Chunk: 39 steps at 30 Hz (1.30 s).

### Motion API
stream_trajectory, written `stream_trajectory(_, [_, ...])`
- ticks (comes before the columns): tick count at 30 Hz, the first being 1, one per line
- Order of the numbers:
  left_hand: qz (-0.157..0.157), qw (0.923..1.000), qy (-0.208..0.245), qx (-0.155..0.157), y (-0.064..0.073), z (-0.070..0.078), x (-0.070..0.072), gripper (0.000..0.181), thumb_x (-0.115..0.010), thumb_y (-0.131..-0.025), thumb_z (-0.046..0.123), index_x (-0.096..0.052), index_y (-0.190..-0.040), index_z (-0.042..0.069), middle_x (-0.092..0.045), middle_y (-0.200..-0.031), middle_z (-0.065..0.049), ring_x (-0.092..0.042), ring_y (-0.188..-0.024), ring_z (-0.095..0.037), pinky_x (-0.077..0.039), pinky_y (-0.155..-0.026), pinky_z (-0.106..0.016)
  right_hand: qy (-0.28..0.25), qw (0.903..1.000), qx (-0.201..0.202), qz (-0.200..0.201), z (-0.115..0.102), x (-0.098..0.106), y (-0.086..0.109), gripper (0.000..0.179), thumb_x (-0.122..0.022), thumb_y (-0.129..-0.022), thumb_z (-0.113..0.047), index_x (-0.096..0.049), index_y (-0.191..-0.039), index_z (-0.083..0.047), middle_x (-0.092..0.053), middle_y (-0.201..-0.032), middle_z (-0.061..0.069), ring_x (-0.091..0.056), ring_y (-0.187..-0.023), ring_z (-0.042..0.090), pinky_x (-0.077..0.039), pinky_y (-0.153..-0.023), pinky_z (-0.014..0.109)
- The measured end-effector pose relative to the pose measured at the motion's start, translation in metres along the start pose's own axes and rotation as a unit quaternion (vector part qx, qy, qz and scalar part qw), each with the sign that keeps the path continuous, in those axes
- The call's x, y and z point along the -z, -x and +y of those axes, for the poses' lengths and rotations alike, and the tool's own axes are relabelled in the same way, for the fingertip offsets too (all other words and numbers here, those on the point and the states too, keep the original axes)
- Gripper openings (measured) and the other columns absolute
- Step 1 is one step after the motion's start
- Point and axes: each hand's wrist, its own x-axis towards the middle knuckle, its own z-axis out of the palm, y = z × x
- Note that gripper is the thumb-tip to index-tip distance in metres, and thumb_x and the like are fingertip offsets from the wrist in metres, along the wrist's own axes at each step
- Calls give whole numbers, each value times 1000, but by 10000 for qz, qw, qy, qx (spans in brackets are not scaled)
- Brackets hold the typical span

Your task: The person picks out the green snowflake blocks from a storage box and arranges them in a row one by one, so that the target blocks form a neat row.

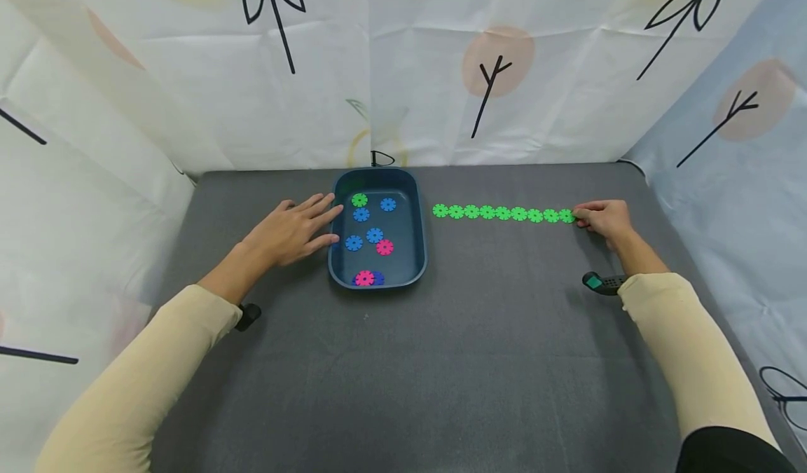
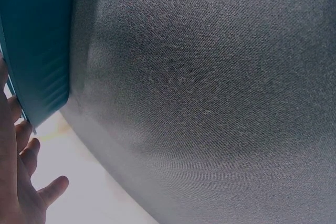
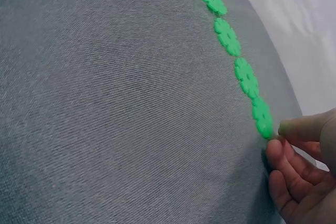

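Note:
In the head view, several green notched plastic discs (image 1: 502, 213) lie in a straight row on the grey table, edge to edge. My right hand (image 1: 603, 219) is at the row's right end. There, thumb and index finger pinch the edge of the last green disc (image 3: 262, 118), seen in the right wrist view. My left hand (image 1: 295, 229) rests with extended, spread fingers on the left rim of a dark blue tray (image 1: 419, 249). Inside are a green disc (image 1: 359, 200), several blue discs (image 1: 375, 235) and pink discs (image 1: 384, 247); one pink disc overlaps a darker blue one.
Printed white fabric (image 1: 416, 101) hangs behind the grey table (image 1: 403, 375) and along both sides. Each wrist wears a dark device; the one on the right wrist (image 1: 604, 284) sits close over the tabletop.

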Motion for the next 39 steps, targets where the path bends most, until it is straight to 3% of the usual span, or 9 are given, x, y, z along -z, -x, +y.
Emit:
stream_trajectory(6, [0, 10000, 18, 2, 1, -1, -1, 70, -46, -102, 53, -28, -158, 14, -21, -164, -14, -20, -150, -34, -27, -112, -64, 87, 9999, 6, 89, -12, -2, -2, 42, -62, -99, -20, -60, -127, 11, -61, -78, -17, -64, -67, -1, -55, -63, 20])
stream_trajectory(11, [17, 10000, 22, -16, 1, -2, -2, 70, -47, -102, 53, -29, -158, 14, -22, -163, -14, -20, -150, -35, -27, -111, -64, 163, 9993, 322, 5, -43, -14, -2, 41, -58, -100, -20, -60, -126, 12, -66, -84, -8, -66, -70, 3, -58, -69, 26])
stream_trajectory(15, [9, 10000, 1, -15, 1, -2, -2, 71, -46, -102, 53, -29, -158, 14, -22, -163, -14, -20, -150, -35, -27, -111, -64, -127, 9972, 635, -377, -79, -28, 2, 44, -56, -102, -23, -57, -128, 13, -71, -91, 0, -70, -76, 7, -59, -74, 29])
stream_trajectory(20, [15, 10000, 29, -26, 1, -2, -3, 71, -46, -102, 54, -28, -158, 14, -21, -164, -14, -20, -150, -35, -27, -111, -65, -702, 9891, 697, -1094, -127, -47, 4, 49, -56, -103, -23, -51, -136, 11, -71, -90, -6, -73, -86, 10, -57, -74, 22])
stream_trajectory(23, [12, 10000, 59, -21, 1, -2, -3, 71, -46, -102, 53, -28, -158, 14, -21, -164, -14, -20, -150, -35, -27, -111, -65, -918, 9831, 682, -1428, -154, -62, 5, 49, -57, -102, -22, -49, -139, 10, -71, -93, -4, -73, -93, 14, -57, -77, 22])
stream_trajectory(26, [11, 10000, 55, -13, 0, -2, -3, 71, -47, -102, 53, -28, -158, 14, -21, -164, -14, -20, -150, -35, -27, -112, -65, -998, 9788, 680, -1655, -176, -79, 7, 51, -56, -103, -23, -46, -143, 8, -69, -112, 10, -71, -104, 20, -56, -85, 26])
stream_trajectory(30, [26, 10000, 35, -32, 0, -2, -3, 71, -47, -102, 53, -28, -158, 14, -21, -163, -14, -20, -150, -35, -27, -112, -64, -1132, 9712, 644, -1993, -200, -108, 10, 54, -53, -104, -25, -39, -149, 3, -57, -136, 24, -63, -120, 29, -50, -99, 36])
stream_trajectory(39, [61, 10000, 24, -58, -1, -3, -3, 71, -47, -102, 53, -28, -158, 14, -21, -164, -14, -21, -150, -34, -28, -111, -64, -1391, 9476, 666, -2797, -237, -172, 20, 53, -52, -105, -27, -41, -148, 3, -53, -139, 26, -58, -124, 33, -46, -104, 42])
